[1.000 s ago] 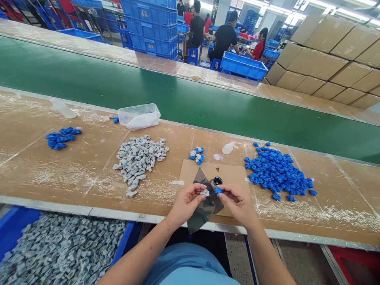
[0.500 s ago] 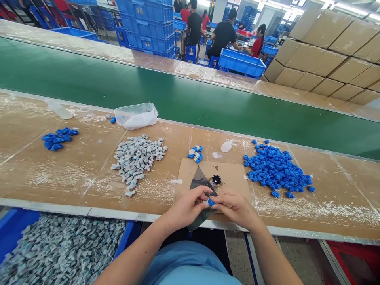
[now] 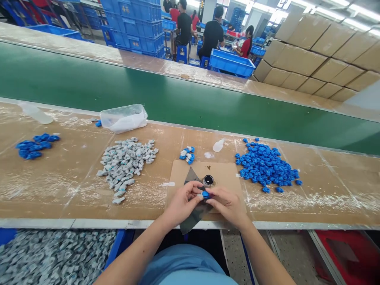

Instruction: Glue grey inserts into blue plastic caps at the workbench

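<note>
My left hand pinches the pale end of a small blue-and-white piece. The fingertips of my right hand grip its blue end from the other side. Both hands are over a dark cloth that lies on a cardboard sheet and hangs past the table edge. Just beyond the fingers stands a small open jar of black liquid. Behind the sheet lies a small group of blue-and-white pieces.
Grey pieces are heaped to the left, blue pieces to the right. A clear tray and a small white bottle sit near the green conveyor. A blue bin of grey pieces stands below left.
The view has shifted, so the table items appear farther left. Both hands still hold the piece, which shows more of its blue part between the fingers.
</note>
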Tool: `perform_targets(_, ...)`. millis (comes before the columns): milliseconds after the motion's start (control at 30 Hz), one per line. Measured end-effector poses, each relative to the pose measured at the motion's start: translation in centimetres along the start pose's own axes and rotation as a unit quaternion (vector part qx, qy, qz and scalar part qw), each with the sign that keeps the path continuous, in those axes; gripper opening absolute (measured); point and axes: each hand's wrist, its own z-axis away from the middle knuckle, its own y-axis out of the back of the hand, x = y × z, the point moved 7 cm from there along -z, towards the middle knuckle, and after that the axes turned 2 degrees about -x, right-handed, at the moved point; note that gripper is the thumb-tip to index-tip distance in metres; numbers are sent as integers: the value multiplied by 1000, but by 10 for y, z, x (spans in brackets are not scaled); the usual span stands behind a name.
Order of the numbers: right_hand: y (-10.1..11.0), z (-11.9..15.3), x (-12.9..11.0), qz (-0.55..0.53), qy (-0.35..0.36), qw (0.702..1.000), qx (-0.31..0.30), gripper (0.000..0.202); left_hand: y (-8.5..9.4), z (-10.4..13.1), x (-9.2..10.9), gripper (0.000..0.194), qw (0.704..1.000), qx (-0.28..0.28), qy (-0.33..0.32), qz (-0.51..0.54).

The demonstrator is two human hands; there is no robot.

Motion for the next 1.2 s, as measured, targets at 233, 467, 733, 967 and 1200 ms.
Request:
perform_targets(233, 92, 18, 72, 255, -160, 924, 236, 28, 62, -49, 16, 25, 977, 155, -27, -141)
perform_targets(467, 111, 19, 101, 286, -161, 920, 216, 26, 69, -46, 27, 31, 959, 207, -71, -178)
perform_targets(733, 113, 17, 118, 298, -185, 924, 149, 38, 100, 26, 46, 24, 832, 296, -88, -460)
perform_targets(967, 107, 15, 115, 261, -170, 947, 75, 43, 164, 93, 58, 15, 755, 394, 10, -524)
perform_targets(1200, 113, 18, 123, 267, -150, 947, 99, 50, 168, 112, 37, 13, 812, 334, 37, -478)
